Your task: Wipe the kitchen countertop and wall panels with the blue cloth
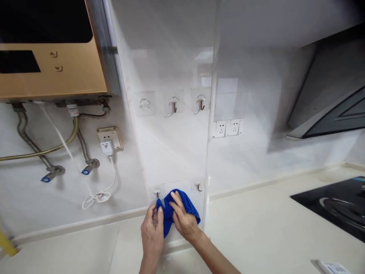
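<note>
A blue cloth (190, 208) is bunched against the tiled wall below the lower hooks. My left hand (151, 228) grips its left edge between thumb and fingers, just under the lower left hook (157, 193). On the cloth's front lies my right hand (184, 220), fingers stretched out and pressing it to the wall. The lower right hook (199, 186) sits just above and right of the cloth. What is behind the cloth is hidden.
Clear adhesive hooks (174, 104) line the wall higher up. A gold water heater (76, 72) with hoses hangs at left, near a socket (110, 139). Double sockets (227, 128), a range hood (327, 83) and a black stove (336, 209) on the counter (251, 220) are right.
</note>
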`<state>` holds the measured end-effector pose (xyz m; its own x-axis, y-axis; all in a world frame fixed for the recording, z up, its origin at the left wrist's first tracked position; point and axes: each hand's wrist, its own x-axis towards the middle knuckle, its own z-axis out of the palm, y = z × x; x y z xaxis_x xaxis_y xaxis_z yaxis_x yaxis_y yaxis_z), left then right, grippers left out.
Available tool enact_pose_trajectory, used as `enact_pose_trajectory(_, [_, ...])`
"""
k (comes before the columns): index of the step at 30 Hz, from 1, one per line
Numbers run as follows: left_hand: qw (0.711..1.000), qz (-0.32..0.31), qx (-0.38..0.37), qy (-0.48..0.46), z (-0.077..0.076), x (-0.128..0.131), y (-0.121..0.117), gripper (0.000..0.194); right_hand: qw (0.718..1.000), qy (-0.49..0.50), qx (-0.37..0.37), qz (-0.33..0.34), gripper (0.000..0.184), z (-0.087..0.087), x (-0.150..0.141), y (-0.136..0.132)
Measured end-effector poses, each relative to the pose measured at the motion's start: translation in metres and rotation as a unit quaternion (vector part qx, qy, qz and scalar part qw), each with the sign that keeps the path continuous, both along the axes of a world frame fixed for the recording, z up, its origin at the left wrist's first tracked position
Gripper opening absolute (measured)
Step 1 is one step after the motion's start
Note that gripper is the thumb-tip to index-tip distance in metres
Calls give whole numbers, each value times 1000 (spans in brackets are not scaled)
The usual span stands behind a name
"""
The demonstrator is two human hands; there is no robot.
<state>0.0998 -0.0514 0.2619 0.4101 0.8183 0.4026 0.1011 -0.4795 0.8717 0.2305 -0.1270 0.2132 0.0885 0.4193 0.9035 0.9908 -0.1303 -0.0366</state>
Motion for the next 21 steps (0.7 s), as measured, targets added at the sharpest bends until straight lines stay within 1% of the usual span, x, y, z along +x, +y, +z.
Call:
enact_pose_trajectory(3, [1000, 6, -20, 10, 11, 3, 1, 55, 1000, -1, -6, -6, 45, -1, 1, 0])
enact_pose_trajectory(5, [1000, 18, -2, 5, 16, 4, 3, 54, 1000, -6, -9, -11, 47, -2, 2, 0])
enact_pose_trajectory(8, [995, 66, 79, 0, 18, 5, 4, 49, 1000, -16, -8, -19, 48, -3, 3, 1])
enact_pose_trajectory(11, [978, 116, 172, -4, 17, 7, 2, 40, 1000, -16, -3, -25, 47, -4, 2, 3])
enact_pose_trajectory(13, [969, 131, 208, 1, 17, 9, 1, 33, 999, -15, 0, -30, 46, -5, 1, 4])
enact_pose_trajectory(15, [966, 136, 218, 11, 17, 10, 1, 27, 999, -19, 0, -36, 45, -5, 1, 4])
enact_pose_trajectory(17, [969, 138, 206, 14, 18, 10, 1, 26, 999, -29, -5, -43, 45, -4, 0, 3])
enact_pose_trajectory(19, [973, 139, 185, 10, 18, 8, 1, 27, 998, -35, -12, -44, 46, -2, 0, 1])
enact_pose_trajectory(21, [974, 138, 179, 1, 20, 5, 0, 31, 999, -28, -16, -35, 46, 1, 0, -1])
